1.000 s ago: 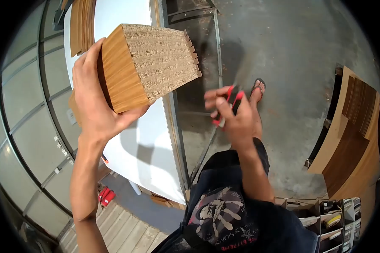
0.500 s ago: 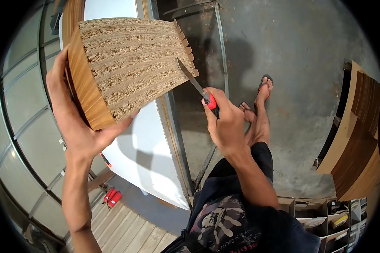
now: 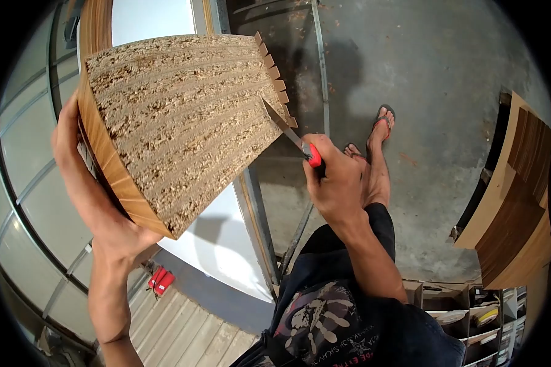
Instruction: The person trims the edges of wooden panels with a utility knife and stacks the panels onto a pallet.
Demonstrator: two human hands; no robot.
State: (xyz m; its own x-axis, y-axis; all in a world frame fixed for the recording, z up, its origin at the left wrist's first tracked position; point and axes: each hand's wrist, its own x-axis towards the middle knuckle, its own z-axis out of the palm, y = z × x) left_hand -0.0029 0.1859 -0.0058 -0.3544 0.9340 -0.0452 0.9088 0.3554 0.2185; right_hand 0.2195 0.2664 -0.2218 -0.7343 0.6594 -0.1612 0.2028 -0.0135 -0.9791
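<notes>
A stack of wood-faced particle boards (image 3: pixel 183 110) is held up and tilted, its rough chipboard edges toward me. Thin strips of edging stick out past its right end. My left hand (image 3: pixel 98 189) is wrapped round the wood-coloured left side of the stack, with some fingers hidden behind it. A red and black utility knife (image 3: pixel 312 155) is gripped in my right hand (image 3: pixel 337 180). Its long blade is extended and points up and left, lying over the lower right part of the stack near the strips.
Behind the stack is a white-topped table (image 3: pixel 217 244) with a metal edge. Wood-grain panels (image 3: pixel 514 214) lean at the right, above a compartment shelf (image 3: pixel 447 300). A red object (image 3: pixel 160 281) lies at lower left. My feet in sandals stand on the concrete floor (image 3: pixel 434 122).
The stack has come closer and turned its chipboard edges more toward me. My right hand has turned the knife, so its blade now points at the stack.
</notes>
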